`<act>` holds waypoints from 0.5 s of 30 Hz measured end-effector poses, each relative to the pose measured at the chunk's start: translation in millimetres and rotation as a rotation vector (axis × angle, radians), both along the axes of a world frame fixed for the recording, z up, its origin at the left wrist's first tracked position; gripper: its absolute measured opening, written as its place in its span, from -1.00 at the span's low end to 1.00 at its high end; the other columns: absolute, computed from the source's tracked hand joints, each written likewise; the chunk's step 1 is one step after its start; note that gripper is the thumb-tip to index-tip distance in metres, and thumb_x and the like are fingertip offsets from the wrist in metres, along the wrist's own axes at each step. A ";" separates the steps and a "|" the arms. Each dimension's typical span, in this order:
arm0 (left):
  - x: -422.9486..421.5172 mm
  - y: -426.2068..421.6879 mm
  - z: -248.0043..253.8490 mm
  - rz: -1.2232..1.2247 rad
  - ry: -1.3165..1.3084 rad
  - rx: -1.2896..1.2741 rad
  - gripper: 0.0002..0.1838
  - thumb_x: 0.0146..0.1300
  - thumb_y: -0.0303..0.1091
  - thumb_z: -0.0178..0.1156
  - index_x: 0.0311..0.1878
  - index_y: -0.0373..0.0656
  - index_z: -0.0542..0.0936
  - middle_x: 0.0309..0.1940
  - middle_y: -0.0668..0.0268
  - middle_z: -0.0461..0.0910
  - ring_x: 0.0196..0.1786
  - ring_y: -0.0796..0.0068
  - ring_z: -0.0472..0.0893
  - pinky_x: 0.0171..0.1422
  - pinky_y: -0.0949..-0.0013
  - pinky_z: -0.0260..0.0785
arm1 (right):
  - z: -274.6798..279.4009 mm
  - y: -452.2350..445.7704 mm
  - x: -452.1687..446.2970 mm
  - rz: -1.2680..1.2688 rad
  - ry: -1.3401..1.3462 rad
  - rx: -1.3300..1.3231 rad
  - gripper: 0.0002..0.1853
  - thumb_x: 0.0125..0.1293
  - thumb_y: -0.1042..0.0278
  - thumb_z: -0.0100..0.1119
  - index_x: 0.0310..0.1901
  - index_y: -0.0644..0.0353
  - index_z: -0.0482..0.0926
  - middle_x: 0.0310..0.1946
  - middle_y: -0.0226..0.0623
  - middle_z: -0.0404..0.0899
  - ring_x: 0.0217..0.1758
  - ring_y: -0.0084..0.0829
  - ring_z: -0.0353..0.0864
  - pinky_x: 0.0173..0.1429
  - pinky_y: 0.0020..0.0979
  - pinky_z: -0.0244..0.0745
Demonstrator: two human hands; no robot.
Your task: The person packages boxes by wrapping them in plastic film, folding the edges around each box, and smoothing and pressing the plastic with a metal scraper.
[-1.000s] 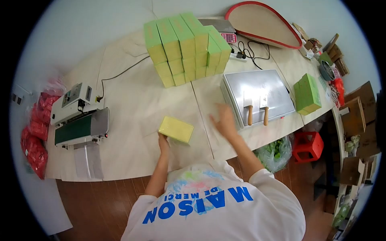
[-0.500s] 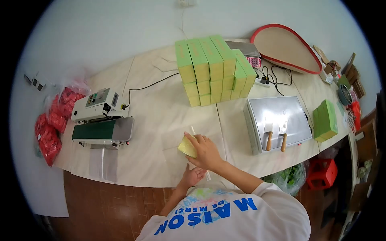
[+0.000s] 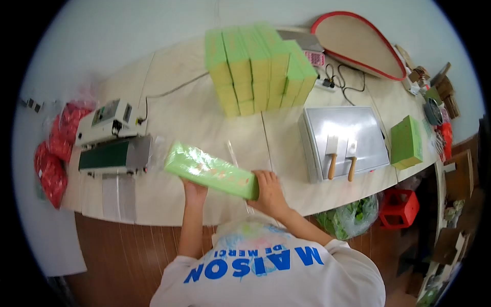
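A long green box in shiny clear plastic wrap is held above the table, slanting down to the right. My right hand grips its right end, with fingers over the near corner. My left hand is under the box's left part; most of its fingers are hidden behind it. Loose clear film sticks out past the left end, close to the band sealer. Behind the box, a narrow clear strip lies on the tabletop.
Green and yellow boxes are stacked at the back. A silver metal case bears two wooden-handled spatulas. More green boxes stand at right. Clear bags lie by the sealer. Red packets sit far left; a red stool is below.
The box has turned from end-on to lengthwise. My left hand has come up from the table edge to hold its left part, while my right hand keeps the right end.
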State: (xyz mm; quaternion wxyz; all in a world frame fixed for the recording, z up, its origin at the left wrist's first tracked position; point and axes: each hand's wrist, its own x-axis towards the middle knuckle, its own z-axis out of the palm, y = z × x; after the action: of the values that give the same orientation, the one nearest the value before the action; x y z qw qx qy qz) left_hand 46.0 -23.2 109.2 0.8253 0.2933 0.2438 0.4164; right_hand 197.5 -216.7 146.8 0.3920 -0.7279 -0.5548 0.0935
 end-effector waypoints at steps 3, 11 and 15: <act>5.1 -13.7 -16.4 -0.027 0.137 -0.001 -0.33 0.46 0.25 -0.20 0.46 0.04 0.18 0.42 0.38 0.24 0.44 0.36 0.23 0.49 0.14 0.11 | -16.8 6.5 8.5 -0.020 -0.019 -0.117 -0.17 -0.20 0.36 0.53 0.17 0.28 0.32 0.00 -0.02 0.42 0.14 -0.02 0.39 0.20 -0.13 0.31; 12.7 -27.9 -27.6 -0.148 0.459 0.388 -0.28 0.50 0.25 -0.39 0.49 -0.10 0.11 0.43 0.32 0.21 0.48 0.38 0.17 0.55 0.21 -0.03 | -35.0 19.9 16.6 -0.010 0.156 0.048 -0.15 -0.12 0.37 0.55 0.19 0.34 0.25 -0.01 0.04 0.43 0.06 0.06 0.48 0.10 -0.14 0.46; 23.3 -31.0 -7.4 -0.057 0.542 0.608 -0.37 0.56 0.07 -0.34 0.45 -0.22 0.23 0.42 0.17 0.28 0.45 0.36 0.24 0.53 0.31 -0.01 | -41.5 35.5 22.9 -0.018 0.241 -0.009 -0.12 -0.13 0.37 0.56 0.22 0.34 0.23 0.02 0.04 0.42 0.10 0.06 0.48 0.13 -0.14 0.46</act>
State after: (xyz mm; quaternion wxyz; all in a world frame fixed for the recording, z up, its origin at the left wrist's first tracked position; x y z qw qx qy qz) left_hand 69.3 -54.2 101.8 0.6181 0.6296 0.3101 0.3541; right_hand 220.4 -181.2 105.3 0.4533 -0.7180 -0.4968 0.1792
